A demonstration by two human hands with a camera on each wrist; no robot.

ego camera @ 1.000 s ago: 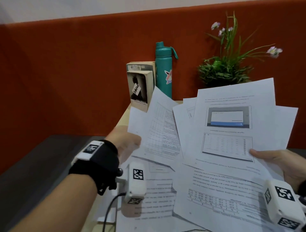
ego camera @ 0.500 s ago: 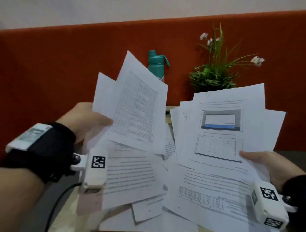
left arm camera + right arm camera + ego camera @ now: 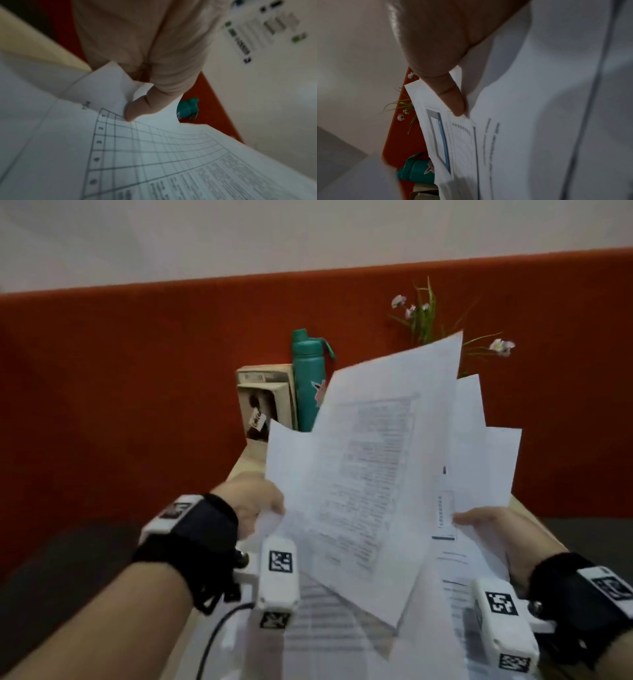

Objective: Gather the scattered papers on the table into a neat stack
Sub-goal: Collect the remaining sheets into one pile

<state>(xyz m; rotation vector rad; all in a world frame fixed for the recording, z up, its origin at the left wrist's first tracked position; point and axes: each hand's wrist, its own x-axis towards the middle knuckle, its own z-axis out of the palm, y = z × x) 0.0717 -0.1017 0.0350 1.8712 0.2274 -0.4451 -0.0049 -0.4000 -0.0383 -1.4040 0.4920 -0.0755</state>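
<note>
Orange-red partition (image 3: 120,392) fills the frame's middle band, pale wall above. At frame centre a teal bottle (image 3: 306,378) stands upright against it, w/ a boxy book (image 3: 265,398) just to its left and a flowering plant (image 3: 424,316) upper right, partly hidden by paper. Light wood desk (image 3: 251,463) shows only as a sliver below the book.

Left hand (image 3: 251,505), centre-left, pinches a tilted bunch of printed sheets (image 3: 363,491) at their lower-left corner; the wrist view shows its thumb (image 3: 137,109) pressed on a gridded page. This bunch overlaps the front of the other one.

Right hand (image 3: 493,529), lower right, grips a fanned second bunch (image 3: 486,460) by the right edge, thumb (image 3: 452,100) on top beside a screenshot printout. Both bunches are raised off the desk.

More papers (image 3: 329,628) lie flat along the bottom of the frame, blurred. Text unreadable, sheet count can't be told.
</note>
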